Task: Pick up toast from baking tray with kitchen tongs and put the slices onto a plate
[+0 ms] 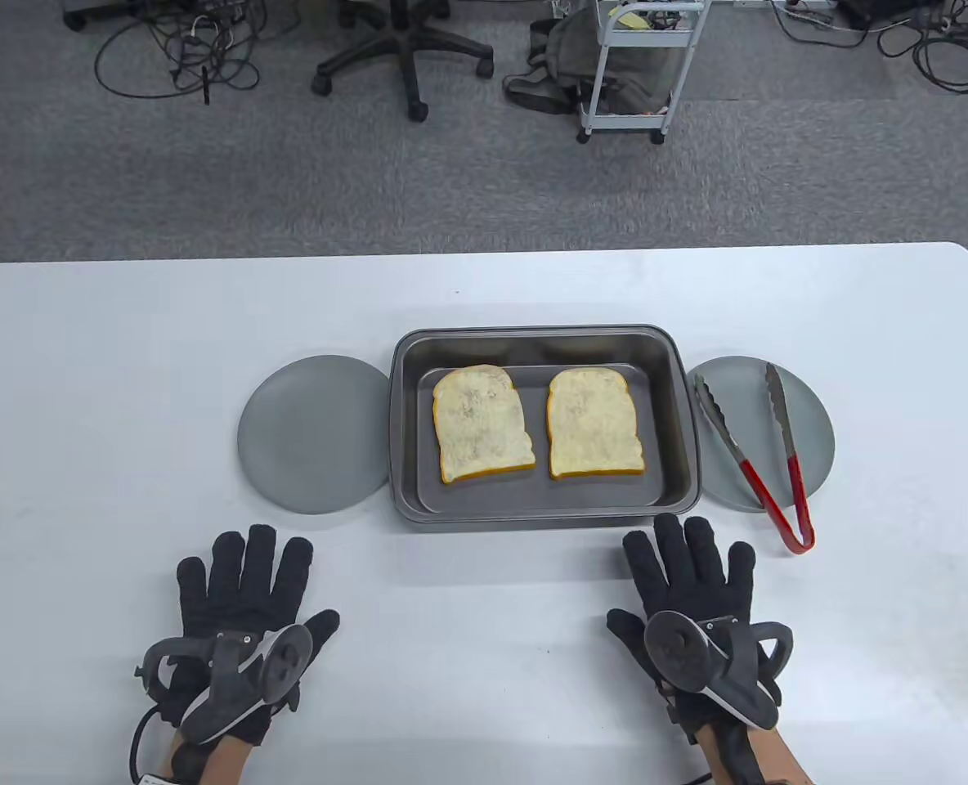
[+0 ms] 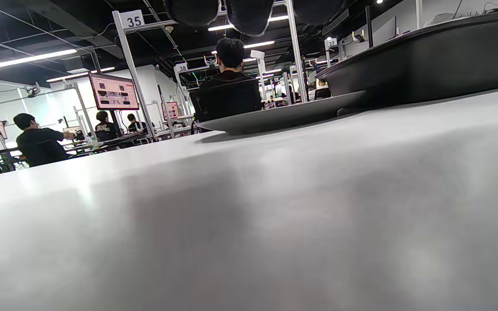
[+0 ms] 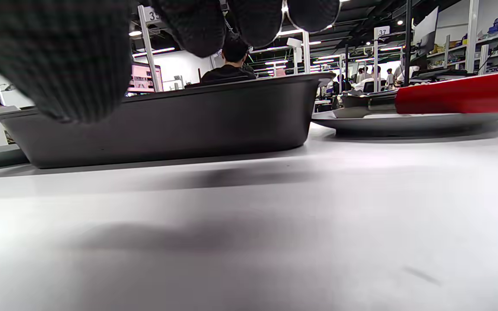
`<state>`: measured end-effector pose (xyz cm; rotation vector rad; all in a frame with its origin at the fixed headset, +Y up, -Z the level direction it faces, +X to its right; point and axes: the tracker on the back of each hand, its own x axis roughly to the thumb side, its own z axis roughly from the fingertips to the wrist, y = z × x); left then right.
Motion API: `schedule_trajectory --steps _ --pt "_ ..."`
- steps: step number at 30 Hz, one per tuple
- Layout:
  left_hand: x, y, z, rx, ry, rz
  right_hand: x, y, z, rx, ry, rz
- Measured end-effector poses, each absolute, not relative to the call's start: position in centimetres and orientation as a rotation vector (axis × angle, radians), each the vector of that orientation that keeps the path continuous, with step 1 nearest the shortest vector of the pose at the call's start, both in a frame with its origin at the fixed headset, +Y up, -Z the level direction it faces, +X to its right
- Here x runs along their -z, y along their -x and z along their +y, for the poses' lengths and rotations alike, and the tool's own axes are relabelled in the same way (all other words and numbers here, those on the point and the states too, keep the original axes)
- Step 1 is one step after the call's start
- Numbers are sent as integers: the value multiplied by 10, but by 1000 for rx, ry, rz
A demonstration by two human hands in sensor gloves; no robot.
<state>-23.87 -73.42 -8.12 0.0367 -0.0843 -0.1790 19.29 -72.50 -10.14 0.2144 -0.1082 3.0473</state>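
Both hands lie flat on the white bench (image 1: 124, 343), fingers straight and spread, holding nothing: the left hand (image 1: 243, 609) near the front left, the right hand (image 1: 692, 601) just before the baking tray (image 1: 406, 425). Two toast slices (image 1: 481, 423) (image 1: 595, 423) lie side by side in the tray. A bare grey plate (image 1: 312, 433) touches its left side; the red-handled tongs (image 1: 766, 458) rest spread on the right plate (image 1: 815, 433).
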Motion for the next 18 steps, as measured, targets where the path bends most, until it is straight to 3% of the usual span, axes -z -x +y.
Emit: schedule_trajectory --steps 18 --pt "81 240 -731 190 -57 -68 100 -192 -724 -3030 -220 -117"
